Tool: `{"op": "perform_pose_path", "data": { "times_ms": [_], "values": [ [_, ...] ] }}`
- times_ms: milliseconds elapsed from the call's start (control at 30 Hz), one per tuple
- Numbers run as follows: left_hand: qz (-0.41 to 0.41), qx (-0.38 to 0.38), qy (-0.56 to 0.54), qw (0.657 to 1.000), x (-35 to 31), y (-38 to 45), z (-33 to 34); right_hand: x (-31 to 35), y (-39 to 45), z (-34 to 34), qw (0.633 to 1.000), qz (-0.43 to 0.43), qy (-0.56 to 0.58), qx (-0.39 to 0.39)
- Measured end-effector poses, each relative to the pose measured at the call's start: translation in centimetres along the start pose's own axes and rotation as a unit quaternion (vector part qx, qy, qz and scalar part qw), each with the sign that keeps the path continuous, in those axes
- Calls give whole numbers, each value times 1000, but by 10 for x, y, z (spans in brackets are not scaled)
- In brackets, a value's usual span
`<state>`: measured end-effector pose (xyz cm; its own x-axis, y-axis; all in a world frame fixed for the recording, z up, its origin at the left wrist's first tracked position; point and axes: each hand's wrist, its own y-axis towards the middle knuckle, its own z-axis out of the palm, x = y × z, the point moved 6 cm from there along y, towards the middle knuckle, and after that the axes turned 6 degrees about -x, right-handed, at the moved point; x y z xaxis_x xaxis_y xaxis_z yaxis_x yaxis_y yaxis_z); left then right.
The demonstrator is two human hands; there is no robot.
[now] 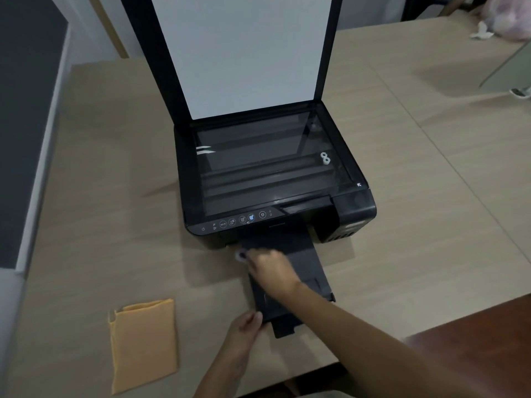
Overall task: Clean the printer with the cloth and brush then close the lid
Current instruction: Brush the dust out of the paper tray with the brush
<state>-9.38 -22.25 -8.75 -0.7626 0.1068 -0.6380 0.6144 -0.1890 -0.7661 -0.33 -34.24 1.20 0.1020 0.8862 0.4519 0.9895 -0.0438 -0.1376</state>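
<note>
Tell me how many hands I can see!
2. The right hand reaches over the printer's black output tray, holding something small and blurred at the tray's left edge. The left hand touches the tray's near end.

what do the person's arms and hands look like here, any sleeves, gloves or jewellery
Both arms are bare as far as the frame shows: no sleeves in view. The left hand and right hand wear no gloves. No watch, bracelet or ring is visible, though the image is slightly blurred, so small items could be missed.
</note>
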Motion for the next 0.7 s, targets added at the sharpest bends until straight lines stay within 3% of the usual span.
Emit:
{"op": "perform_pose_path", "data": {
  "times_ms": [200,233,333,367,400,500,533,633,700],
  "values": [
    [14,9,3,1000,4,1,-2,-101,-27,-62,964,226,-51,-126],
    [16,11,6,1000,5,2,-1,-105,-38,-61,967,224,-56,-105],
    [15,8,5,1000,7,5,-2,-72,-72,-28,989,114,-33,84],
    [16,9,3,1000,6,6,-2,-65,-78,-23,989,95,-15,110],
    [17,14,5,1000,6,7,-2,-67,-74,-33,989,116,6,89],
    [18,22,14,999,5,7,1,-108,-52,-73,971,227,18,-76],
    [16,21,12,1000,6,6,0,-109,-51,-73,975,217,17,-50],
    [25,16,-2,1000,5,7,-4,-78,-76,-43,986,109,1,123],
    [29,24,-5,999,3,8,-1,-93,-87,-53,987,141,22,72]
  ]
}}
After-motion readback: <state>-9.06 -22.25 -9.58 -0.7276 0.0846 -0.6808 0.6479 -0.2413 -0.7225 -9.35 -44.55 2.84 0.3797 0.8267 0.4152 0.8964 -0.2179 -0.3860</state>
